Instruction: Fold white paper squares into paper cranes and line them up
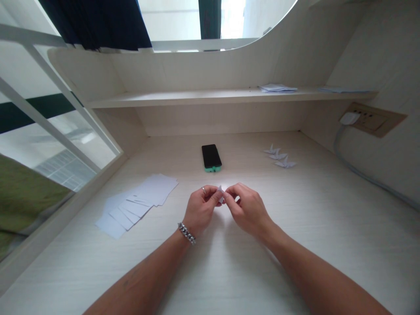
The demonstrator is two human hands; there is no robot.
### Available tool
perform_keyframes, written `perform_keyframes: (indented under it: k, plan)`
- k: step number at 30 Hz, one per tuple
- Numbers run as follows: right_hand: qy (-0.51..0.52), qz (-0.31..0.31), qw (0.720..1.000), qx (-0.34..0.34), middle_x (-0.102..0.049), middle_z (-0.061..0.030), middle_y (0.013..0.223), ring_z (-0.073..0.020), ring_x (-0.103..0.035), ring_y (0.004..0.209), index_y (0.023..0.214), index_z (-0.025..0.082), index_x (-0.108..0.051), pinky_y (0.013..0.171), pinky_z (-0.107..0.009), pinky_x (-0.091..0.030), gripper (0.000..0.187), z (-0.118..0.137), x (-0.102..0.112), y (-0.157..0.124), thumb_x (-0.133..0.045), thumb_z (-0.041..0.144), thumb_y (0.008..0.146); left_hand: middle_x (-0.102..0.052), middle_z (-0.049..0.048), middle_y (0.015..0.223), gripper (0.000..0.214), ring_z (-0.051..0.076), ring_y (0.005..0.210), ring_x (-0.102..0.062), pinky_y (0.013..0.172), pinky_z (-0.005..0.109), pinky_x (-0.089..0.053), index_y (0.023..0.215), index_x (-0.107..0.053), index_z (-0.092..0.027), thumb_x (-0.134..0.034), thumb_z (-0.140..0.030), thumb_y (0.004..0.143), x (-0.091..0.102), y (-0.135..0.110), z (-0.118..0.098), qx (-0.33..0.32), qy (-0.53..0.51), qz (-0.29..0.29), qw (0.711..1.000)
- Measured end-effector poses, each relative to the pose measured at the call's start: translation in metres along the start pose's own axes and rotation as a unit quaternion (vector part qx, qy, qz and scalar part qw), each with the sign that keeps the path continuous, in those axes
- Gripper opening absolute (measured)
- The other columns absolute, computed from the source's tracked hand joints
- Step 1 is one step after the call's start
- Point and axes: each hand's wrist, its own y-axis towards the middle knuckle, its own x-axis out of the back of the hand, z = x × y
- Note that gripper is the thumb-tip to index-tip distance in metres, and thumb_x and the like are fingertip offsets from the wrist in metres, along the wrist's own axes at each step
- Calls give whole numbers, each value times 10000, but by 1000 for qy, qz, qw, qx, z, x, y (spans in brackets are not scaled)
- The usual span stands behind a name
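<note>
Folded paper piece [221,191] marks the clock's centre, held between both hands over the desk [249,275]. At 9 o'clock, loose white sheets [154,190] lie fanned and overlapping. At 8, the left hand [199,211] has thumb and fingertips clamped on the paper. Near 12, a phone [211,156] lies screen up. At 4, the right hand [248,209] pinches the paper's right side, thumb and forefinger closed. At 2 sit three folded paper birds [278,156]. The step looks like shaping a fine crease, though fingertips hide most of it; next seems to need a steady left hold and delicate right pinch.
</note>
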Motion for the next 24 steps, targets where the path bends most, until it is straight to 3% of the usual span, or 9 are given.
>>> perform_keyframes:
  k: [11,19,24]
  plan:
    - [-40,13,999,9,-631,-37,788,-168,-571,700,775,205,-594,641,-272,-415,166,0,0,0,-505,276,895,-632,9,672,234,121,622,-595,622,245,-508,738,-640,-134,-717,-355,743,0,-1,-1,-14,19,9,1000]
    - [133,41,990,-29,-670,-29,771,-167,-615,749,759,191,-620,686,-271,-457,189,-2,-1,4,-500,236,897,-575,-12,623,259,110,596,-569,599,232,-497,684,-554,-155,-658,-369,787,-1,-3,-5,-11,24,25,999]
    - [127,23,991,-47,-673,-42,780,-175,-608,736,785,184,-643,651,-273,-460,190,-4,-1,5,-527,297,886,-610,-7,657,262,111,592,-595,597,239,-514,733,-593,-144,-700,-383,747,-2,-3,-4,17,7,6,1000]
